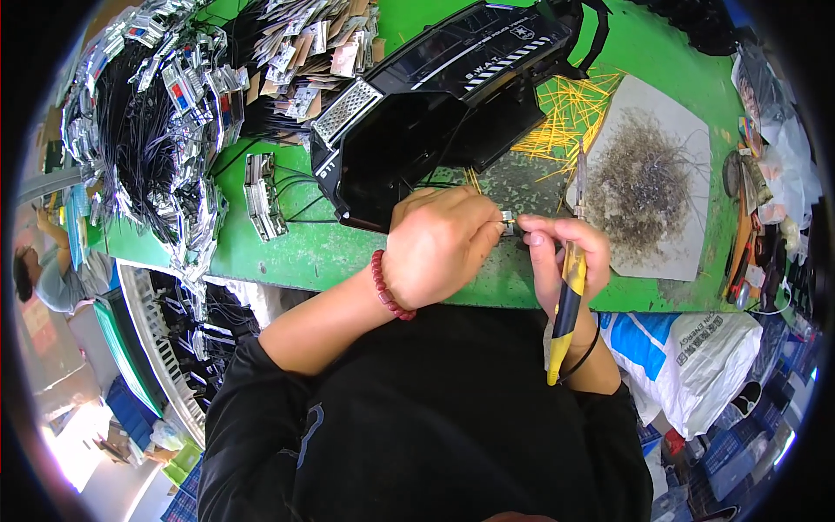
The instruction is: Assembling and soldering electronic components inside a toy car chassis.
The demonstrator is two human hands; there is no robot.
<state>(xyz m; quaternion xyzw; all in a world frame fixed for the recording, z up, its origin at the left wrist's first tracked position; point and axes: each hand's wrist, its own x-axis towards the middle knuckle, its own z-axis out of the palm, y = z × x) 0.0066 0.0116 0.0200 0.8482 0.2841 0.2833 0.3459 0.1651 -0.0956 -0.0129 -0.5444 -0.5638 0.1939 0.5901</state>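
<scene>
My left hand [439, 248], with a red bead bracelet at the wrist, pinches a small silvery part [507, 219] between thumb and forefinger. Fingertips of my right hand [570, 248] meet the part from the other side. A yellow-and-black soldering iron [567, 317] lies in that same right hand, its metal shaft pointing away from me. Just beyond my left hand, a black toy car body shell [400, 143] rests tilted, its hollow side toward me. Thin dark wires run by its near edge, partly hidden by my fingers.
Yellow wires [565, 113] lie scattered behind a grey sheet [687, 244] covered with dark residue. A silvery light-bar piece [263, 197] sits left of the shell, near heaped wired pieces [178, 96]. Small boards [300, 52] are piled behind. White bags [709, 365] lie at right.
</scene>
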